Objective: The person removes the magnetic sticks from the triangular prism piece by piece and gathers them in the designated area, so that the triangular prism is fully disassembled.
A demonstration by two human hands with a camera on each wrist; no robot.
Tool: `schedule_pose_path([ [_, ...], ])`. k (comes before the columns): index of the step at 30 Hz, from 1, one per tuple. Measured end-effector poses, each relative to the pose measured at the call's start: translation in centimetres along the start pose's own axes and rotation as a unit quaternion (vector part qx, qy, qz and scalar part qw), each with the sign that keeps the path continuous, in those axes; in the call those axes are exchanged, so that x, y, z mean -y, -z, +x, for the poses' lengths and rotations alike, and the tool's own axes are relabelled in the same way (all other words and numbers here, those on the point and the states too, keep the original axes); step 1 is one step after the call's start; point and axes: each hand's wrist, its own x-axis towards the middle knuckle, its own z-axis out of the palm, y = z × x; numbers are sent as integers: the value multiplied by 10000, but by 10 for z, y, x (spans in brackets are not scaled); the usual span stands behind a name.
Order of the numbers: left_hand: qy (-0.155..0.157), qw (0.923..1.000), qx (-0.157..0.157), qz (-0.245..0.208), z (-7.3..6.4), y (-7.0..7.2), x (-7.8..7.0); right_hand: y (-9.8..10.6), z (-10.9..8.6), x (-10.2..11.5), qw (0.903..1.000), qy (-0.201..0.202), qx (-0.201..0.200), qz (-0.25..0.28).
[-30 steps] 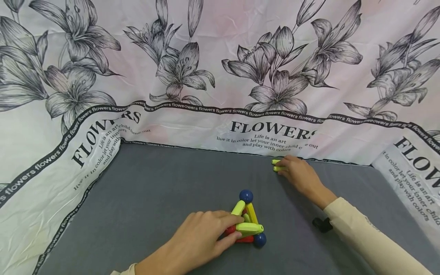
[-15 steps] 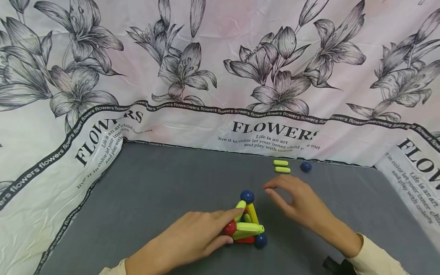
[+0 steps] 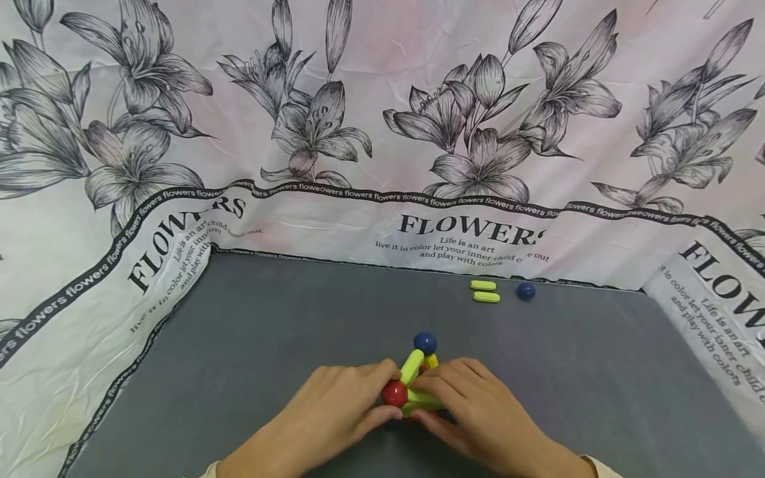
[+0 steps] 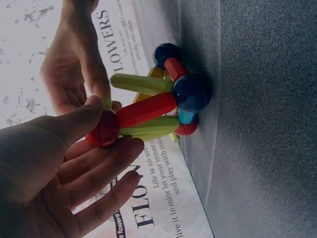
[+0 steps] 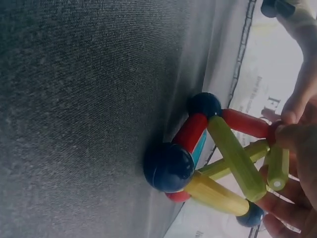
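A small frame of magnetic sticks and balls stands on the grey table. In the head view, my left hand [image 3: 325, 411] pinches the red ball [image 3: 394, 394] at its top between thumb and fingers. My right hand [image 3: 484, 415] comes in from the other side, its thumb and fingers on a light green magnetic stick [image 5: 279, 171] that runs out from that ball. A red stick [image 4: 146, 109] slopes from the red ball down to a blue ball [image 4: 192, 93] on the table. Another light green stick [image 5: 237, 158] rises from a lower blue ball [image 5: 204, 105], its upper end beside my right fingers.
Two light green sticks [image 3: 485, 297] lie near the table's back edge, with a loose blue ball [image 3: 526, 291] to their right. A flower-printed cloth [image 3: 335, 226] hangs behind the table [image 3: 287, 312] and along its sides.
My right hand has left the two light green sticks at the back and come down to the frame, where it now holds a stick. My left hand stays at the red ball.
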Motion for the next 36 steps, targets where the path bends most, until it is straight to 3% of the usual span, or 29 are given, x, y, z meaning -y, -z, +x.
schedule_pose_path([
  [4, 29, 10000, -63, 43, -1, -2, -2, -4, 1, 2, 10000, 5, -50, -74],
  [11, -3, 9999, -116, 90, -3, -4, -3, -5, 1, 6, 9991, -263, 319, -104],
  [18, -29, 9994, -181, 285, -1, -4, -4, -6, 7, 7, 9997, -193, 7, -170],
  [25, -64, 9986, -84, 510, -1, -6, -8, -2, 9, 9, 9996, -175, -30, -209],
  [31, -68, 9970, -36, 772, -3, -6, -10, 19, 10, 7, 9970, -724, 241, -107],
  [36, -81, 9947, -26, 1022, -1, -6, -12, 35, 8, -13, 9917, -1281, 78, -8],
])
